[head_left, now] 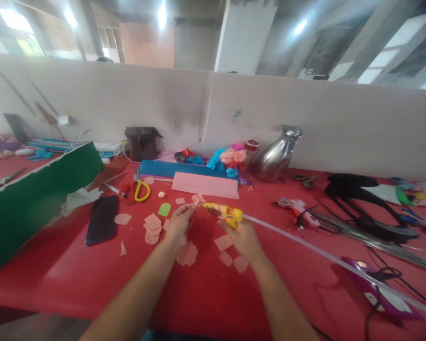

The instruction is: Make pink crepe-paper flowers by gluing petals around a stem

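Note:
Pinched in the fingers of my left hand [179, 225] is a small pink paper flower [198, 200]. My right hand [244, 239] grips a yellow glue gun [224, 211], its nozzle pointing left at the flower; whether they touch I cannot tell. A long clear glue stick [298, 239] trails from the gun's back end to the lower right. Cut pink petals [152, 228] lie left of my left hand, with a larger pink piece [187, 254] below it. More petals [226, 258] lie beside my right hand. A green petal-shaped piece [164, 209] is on the red table [206, 293].
Yellow-handled scissors [142, 191], a phone [102, 220] and a green board [39, 203] are at left. Folded pink paper [206, 184], paper flowers [230, 158] and a steel jug [277, 154] stand behind. A second glue gun [300, 210], a black strap [362, 194] and cords lie right.

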Demonstrator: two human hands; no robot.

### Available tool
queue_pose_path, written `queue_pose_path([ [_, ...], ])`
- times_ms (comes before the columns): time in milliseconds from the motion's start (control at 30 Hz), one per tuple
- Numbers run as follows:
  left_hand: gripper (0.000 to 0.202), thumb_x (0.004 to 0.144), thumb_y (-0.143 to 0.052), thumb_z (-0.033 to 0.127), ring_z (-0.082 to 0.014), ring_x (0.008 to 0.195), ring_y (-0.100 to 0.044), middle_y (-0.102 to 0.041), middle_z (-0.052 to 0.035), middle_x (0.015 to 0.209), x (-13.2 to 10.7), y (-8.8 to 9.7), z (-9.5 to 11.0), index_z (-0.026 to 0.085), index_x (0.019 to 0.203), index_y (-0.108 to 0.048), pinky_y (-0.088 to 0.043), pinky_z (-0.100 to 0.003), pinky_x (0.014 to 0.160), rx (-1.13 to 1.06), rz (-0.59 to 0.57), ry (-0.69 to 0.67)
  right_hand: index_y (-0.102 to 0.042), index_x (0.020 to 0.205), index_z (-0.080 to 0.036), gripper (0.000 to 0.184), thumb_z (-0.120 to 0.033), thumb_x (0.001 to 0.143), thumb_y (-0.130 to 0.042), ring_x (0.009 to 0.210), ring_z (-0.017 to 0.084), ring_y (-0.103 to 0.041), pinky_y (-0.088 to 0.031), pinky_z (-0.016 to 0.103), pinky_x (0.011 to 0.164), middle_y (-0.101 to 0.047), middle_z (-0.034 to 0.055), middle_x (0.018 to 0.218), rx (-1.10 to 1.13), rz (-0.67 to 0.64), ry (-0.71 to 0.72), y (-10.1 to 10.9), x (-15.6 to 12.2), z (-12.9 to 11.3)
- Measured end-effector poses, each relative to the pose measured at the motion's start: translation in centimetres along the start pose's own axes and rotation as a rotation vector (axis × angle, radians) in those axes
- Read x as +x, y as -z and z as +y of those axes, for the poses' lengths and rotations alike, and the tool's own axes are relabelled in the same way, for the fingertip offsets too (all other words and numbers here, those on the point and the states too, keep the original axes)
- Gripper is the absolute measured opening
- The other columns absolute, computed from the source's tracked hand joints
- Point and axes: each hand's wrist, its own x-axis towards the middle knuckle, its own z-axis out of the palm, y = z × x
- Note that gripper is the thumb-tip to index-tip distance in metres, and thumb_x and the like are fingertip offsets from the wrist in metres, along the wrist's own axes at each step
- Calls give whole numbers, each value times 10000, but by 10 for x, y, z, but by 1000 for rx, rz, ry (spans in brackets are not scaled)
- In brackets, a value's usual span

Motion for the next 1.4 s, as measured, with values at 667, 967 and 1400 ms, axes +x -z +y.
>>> queue_pose_path([
  [667, 344, 479, -800, 296, -18, 461, -394, -538, 47, 587, 0, 0, 0, 145, 729, -617, -269, -155, 454, -12, -6, 9, -680, 816, -178, 391, -531, 801, -512, 755, 253, -646, -451, 296, 632, -714, 92, 800, -66, 36, 2, 0, 1, 1],
  [967, 319, 505, -789, 300, -17, 460, -376, -532, 44, 585, 0, 1, -1, 145, 725, -617, -252, -153, 446, 6, -25, -2, -675, 815, -171, 420, -555, 791, -508, 679, 229, -629, -422, 269, 565, -704, 83, 752, -109, 55, -22, -1, 1, 4],
  [1400, 327, 498, -792, 296, -12, 453, -373, -511, 55, 578, 0, 1, -1, 146, 721, -607, -254, -152, 443, 4, -14, 15, -688, 816, -162, 393, -517, 790, -520, 705, 235, -638, -430, 280, 605, -706, 84, 761, -68, 70, -47, 0, 2, 2],
])
